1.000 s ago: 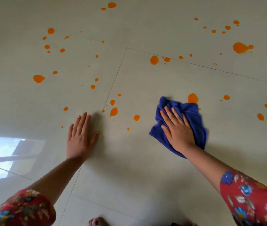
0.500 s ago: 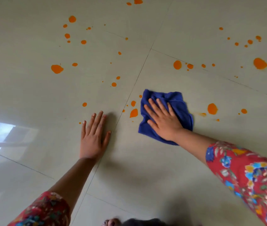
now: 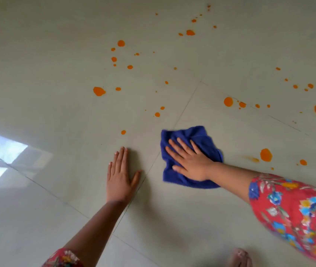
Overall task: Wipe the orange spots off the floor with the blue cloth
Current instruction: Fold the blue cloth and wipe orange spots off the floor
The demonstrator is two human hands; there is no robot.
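Right hand (image 3: 190, 164) presses blue cloth (image 3: 191, 133) with flat fingers (image 3: 176, 155) (gripping nothing); a loaded cloth could smear orange spots (image 3: 266, 155).

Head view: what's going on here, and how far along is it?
A person is wiping a tiled floor. The right hand presses flat on the cloth, which lies on the tile. The left hand rests flat on bare tile beside it, apart from the cloth. Many orange spots are not yet wiped, most beyond the hands and to the right. A faint smear lies next to a large spot right of the cloth.
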